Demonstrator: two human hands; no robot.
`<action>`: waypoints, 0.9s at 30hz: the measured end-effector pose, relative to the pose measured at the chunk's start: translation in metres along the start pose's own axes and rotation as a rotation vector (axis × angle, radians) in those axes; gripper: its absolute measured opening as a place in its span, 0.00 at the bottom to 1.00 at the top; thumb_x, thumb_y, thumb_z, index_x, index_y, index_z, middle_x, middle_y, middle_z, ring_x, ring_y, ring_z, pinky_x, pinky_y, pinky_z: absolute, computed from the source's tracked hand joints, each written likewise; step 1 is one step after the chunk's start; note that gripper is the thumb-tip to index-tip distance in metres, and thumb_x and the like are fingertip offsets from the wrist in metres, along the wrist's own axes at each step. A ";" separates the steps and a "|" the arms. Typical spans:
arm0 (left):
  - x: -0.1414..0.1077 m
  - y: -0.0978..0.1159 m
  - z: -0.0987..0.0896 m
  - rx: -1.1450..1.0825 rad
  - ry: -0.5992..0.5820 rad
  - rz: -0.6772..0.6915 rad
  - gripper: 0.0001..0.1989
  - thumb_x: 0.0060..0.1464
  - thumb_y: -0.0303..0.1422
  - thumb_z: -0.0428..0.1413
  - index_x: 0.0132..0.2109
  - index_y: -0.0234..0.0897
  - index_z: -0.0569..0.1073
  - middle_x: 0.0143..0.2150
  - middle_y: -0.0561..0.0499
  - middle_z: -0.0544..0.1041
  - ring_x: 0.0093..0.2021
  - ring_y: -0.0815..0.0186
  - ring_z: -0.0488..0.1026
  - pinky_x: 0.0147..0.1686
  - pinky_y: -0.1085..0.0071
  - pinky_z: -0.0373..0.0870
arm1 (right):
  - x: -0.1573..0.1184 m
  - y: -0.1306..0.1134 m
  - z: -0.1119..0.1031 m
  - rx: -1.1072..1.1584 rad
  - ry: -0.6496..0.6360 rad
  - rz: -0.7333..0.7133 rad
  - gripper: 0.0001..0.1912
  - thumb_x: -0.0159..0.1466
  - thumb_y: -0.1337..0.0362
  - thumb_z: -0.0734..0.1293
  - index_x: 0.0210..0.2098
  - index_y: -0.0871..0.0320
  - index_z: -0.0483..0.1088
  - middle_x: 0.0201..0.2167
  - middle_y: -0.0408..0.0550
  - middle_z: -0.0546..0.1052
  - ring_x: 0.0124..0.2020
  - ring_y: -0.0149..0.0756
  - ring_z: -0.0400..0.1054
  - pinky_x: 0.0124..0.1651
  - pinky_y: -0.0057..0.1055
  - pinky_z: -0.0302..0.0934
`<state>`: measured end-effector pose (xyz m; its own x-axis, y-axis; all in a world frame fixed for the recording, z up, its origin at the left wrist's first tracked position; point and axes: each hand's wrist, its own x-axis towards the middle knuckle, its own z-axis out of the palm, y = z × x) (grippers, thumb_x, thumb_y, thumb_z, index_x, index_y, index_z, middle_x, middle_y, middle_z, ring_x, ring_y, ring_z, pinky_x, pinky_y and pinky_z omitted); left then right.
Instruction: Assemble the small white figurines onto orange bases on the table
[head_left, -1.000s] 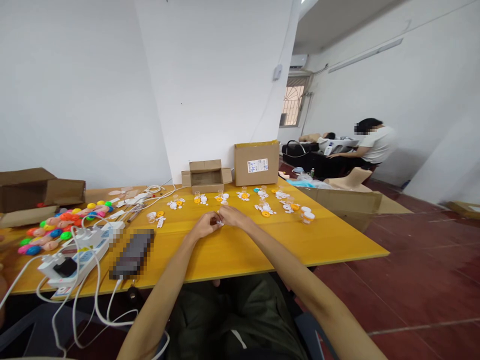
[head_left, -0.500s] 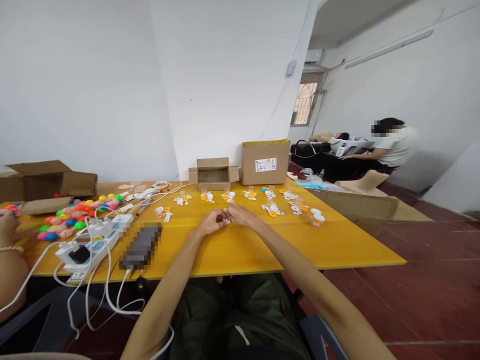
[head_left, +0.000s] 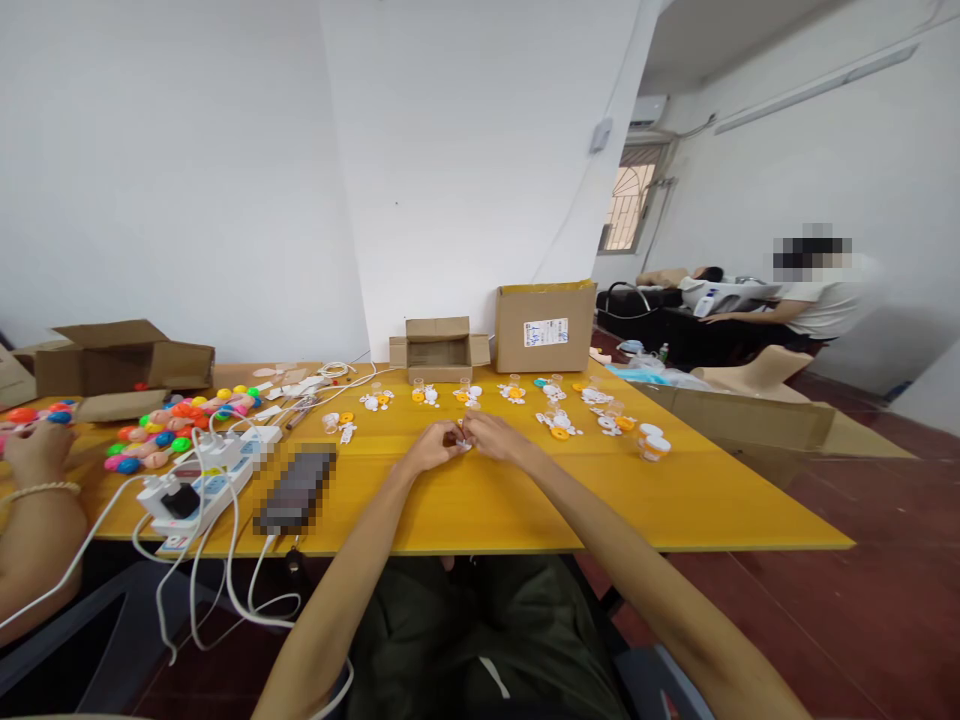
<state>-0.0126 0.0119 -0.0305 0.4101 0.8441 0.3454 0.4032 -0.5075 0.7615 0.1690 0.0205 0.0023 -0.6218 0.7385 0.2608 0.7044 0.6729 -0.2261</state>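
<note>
My left hand (head_left: 436, 446) and my right hand (head_left: 491, 436) meet over the middle of the yellow table (head_left: 480, 510). Both have their fingers closed around a small white piece (head_left: 466, 446), mostly hidden by the fingertips. Beyond them lie several small groups of white parts with orange rings and clear cups, such as the white parts (head_left: 429, 397) and an orange ring (head_left: 559, 434). To the right of my right hand stand lidded clear jars (head_left: 654, 446).
A phone (head_left: 298, 488) and a power strip (head_left: 225, 485) with white cables lie on the left. Further left are colourful toy pieces (head_left: 157, 440), an open carton (head_left: 124, 365) and another person's hand (head_left: 41, 450). Two cardboard boxes (head_left: 442, 355) (head_left: 545, 350) stand at the back.
The whole view has shifted, so things appear further right. My hands remain together around the small white piece. At the far left, more of the other person's arm shows.
</note>
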 end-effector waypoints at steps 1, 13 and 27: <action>0.000 0.001 0.000 0.004 0.004 0.001 0.07 0.50 0.36 0.63 0.32 0.37 0.76 0.34 0.51 0.79 0.35 0.65 0.74 0.39 0.69 0.72 | -0.002 0.001 0.001 0.008 0.018 -0.007 0.03 0.63 0.69 0.67 0.33 0.56 0.72 0.38 0.50 0.75 0.40 0.37 0.69 0.41 0.29 0.59; -0.003 0.007 -0.002 0.064 0.015 0.056 0.03 0.51 0.31 0.61 0.33 0.37 0.77 0.37 0.50 0.80 0.38 0.64 0.74 0.44 0.67 0.73 | -0.032 0.021 0.016 -0.060 0.191 0.085 0.10 0.67 0.72 0.61 0.39 0.55 0.73 0.41 0.52 0.76 0.45 0.40 0.71 0.48 0.34 0.66; -0.002 0.010 -0.005 0.155 -0.014 0.105 0.03 0.53 0.32 0.60 0.34 0.38 0.78 0.39 0.49 0.80 0.41 0.63 0.75 0.47 0.65 0.72 | -0.036 0.017 0.028 -0.172 0.247 0.157 0.14 0.68 0.73 0.58 0.43 0.55 0.74 0.43 0.54 0.77 0.47 0.41 0.71 0.49 0.34 0.65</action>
<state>-0.0131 0.0059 -0.0207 0.4679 0.7828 0.4103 0.4781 -0.6146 0.6275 0.1944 0.0064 -0.0371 -0.4142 0.7855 0.4598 0.8455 0.5191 -0.1253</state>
